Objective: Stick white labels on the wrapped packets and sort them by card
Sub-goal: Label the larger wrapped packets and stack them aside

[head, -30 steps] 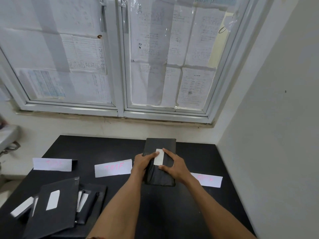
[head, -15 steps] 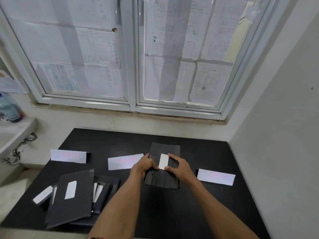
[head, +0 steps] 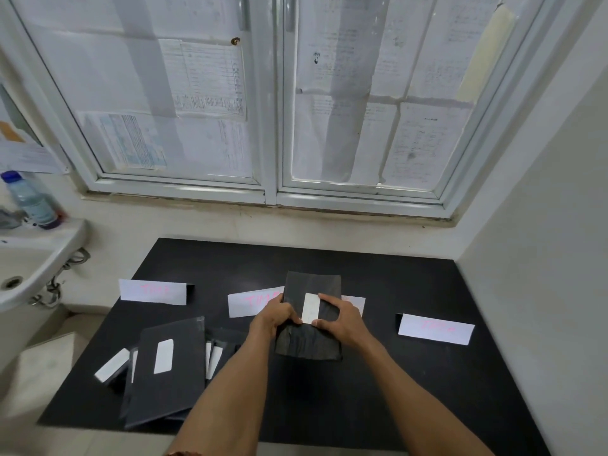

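Observation:
A black wrapped packet is held over the middle of the black table, with a white label on its face. My left hand grips its left edge. My right hand grips its right edge, thumb at the label's lower corner. Three white cards with pink writing stand on the table: the left card, the middle card partly behind the packet, and the right card. A pile of labelled black packets lies at front left.
A white sink with a plastic bottle on its rim stands to the left of the table. A window covered with papers is behind. A white wall bounds the table on the right.
The view has shifted, so the sink and bottle now show at left. Both hands still hold the packet, which sits slightly lower and nearer the middle card.

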### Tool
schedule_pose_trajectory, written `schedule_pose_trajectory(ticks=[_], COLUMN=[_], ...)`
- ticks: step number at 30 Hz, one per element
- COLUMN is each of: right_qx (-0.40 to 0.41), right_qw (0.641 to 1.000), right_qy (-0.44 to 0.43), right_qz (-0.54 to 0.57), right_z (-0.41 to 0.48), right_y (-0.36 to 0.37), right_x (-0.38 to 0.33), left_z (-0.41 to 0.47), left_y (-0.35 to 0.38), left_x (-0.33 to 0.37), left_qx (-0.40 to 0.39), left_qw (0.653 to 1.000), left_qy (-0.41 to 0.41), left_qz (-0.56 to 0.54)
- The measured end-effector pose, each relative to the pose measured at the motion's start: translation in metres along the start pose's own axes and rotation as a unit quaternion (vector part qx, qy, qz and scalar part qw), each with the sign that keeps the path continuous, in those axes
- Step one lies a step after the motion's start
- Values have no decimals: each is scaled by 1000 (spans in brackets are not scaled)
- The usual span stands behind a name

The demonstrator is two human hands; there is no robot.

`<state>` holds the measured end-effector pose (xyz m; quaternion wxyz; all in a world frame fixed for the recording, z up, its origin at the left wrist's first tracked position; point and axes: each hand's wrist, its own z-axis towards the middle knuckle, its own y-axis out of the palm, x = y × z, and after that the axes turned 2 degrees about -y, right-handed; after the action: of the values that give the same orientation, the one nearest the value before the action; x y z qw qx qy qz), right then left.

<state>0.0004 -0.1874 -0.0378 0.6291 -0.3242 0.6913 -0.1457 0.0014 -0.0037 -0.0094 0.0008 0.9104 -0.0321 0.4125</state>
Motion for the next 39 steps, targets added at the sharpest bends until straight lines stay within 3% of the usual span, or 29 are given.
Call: schedule_pose_trajectory(ticks=[3,14,24,32,39], right_qx=[-3,-79,-138,-130,-100], right_qw=[1000,995,988,987,986], right_qy=[-1,-27,-13,5,38], right_qz=[11,48,69,91,126], right_z=[0,31,59,58,55], right_y=[6,8,11,24,45], right_x=[-1,-11,-9,3,-1], left_z=[4,37,47,46,71], left_y=[-5,-9,-15,-26,-45], left_x=[-5,-9,1,-5,-19], left_qx=[8,192,213,111,132], left_qw=[999,974,975,989,987], left_qy=[-29,-31,-49,-98,-84], left_qz=[-16,-120,-46,-9,20])
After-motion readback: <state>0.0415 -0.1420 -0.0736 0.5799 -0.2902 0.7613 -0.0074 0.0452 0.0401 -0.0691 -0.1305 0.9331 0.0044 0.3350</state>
